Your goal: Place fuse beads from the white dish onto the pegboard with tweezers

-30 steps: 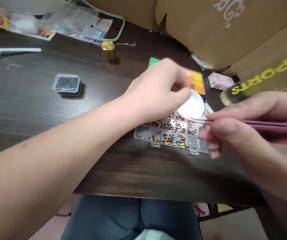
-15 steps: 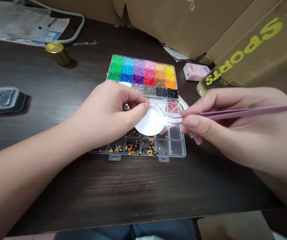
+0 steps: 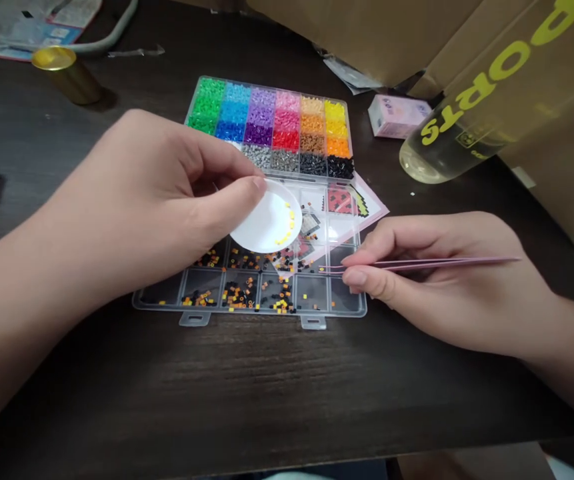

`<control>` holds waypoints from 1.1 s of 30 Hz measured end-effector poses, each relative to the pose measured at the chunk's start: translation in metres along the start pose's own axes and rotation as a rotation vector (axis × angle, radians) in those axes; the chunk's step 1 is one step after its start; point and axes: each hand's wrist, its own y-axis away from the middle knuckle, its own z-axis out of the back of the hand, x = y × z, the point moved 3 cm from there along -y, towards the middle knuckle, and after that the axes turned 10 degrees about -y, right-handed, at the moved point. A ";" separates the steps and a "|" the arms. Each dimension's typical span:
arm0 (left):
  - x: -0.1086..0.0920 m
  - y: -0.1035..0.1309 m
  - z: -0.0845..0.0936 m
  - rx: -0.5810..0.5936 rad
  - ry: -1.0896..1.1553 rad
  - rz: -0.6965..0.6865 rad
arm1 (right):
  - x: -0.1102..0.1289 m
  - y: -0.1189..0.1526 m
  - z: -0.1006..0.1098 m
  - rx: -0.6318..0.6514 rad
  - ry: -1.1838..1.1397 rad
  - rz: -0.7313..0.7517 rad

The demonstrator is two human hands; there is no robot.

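Observation:
My left hand [image 3: 167, 180] pinches the left edge of a small round white pegboard [image 3: 259, 227] between thumb and fingers. A curved row of yellow beads [image 3: 291, 220] lies along the board's right side. The board is held above the clear compartment lid [image 3: 159, 288] of the bead case. To the right, my right hand [image 3: 431, 287] grips pink tweezers [image 3: 467, 261] that point left. Their tips are close together over the lid, with a tiny yellow bead [image 3: 321, 269] at them; whether it is firmly pinched is hard to see. Loose black, orange and yellow beads [image 3: 239, 293] lie in the lid.
Behind the lid, the bead case [image 3: 274, 120] holds beads sorted by colour. Pattern cards [image 3: 374, 205] lie partly under the lid. A pink box [image 3: 399, 115] and a large clear bottle [image 3: 429, 157] stand at right, a gold tin [image 3: 74, 80] at back left.
The right hand has moved down and away from the pegboard, and the tweezers' tips have drawn closer together. The left hand still holds the board. The camera's view has shifted.

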 end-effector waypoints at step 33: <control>-0.014 0.001 0.000 0.048 -0.054 -0.115 | 0.009 0.008 -0.016 0.103 0.020 0.020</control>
